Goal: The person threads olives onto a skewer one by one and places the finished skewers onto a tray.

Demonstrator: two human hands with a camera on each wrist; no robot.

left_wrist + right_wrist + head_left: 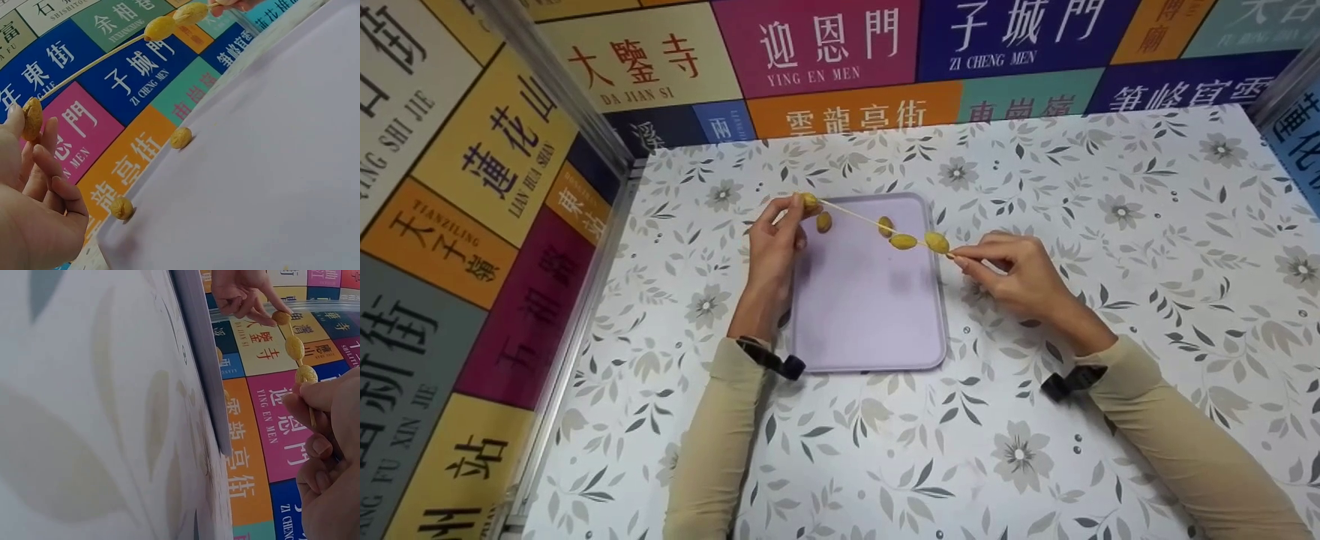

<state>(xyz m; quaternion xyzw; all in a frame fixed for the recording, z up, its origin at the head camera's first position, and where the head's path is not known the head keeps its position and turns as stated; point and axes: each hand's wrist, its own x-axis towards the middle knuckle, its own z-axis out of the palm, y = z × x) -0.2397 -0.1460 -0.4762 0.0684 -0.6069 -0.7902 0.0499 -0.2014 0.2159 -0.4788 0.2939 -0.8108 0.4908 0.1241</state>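
Observation:
My left hand (774, 244) pinches a yellow, olive-like fruit (32, 119) between thumb and fingers, right at the tip of a thin wooden skewer (93, 66). Two more yellow fruits, one (903, 241) beside the other (937, 242), are threaded on the skewer near its other end. That end is pinched between the thumb and fingertips of my right hand (1015, 274), just behind the last fruit. The skewer slants above a pale purple tray (870, 315). Two loose fruits lie near the tray's far edge, one at left (121, 208) and one farther right (181, 138).
A white floral cloth (1020, 450) covers the table under the tray. Colourful panels with large lettering (825, 45) stand along the table's back and left sides. A small dark camera is strapped to each wrist over tan sleeves (712, 442).

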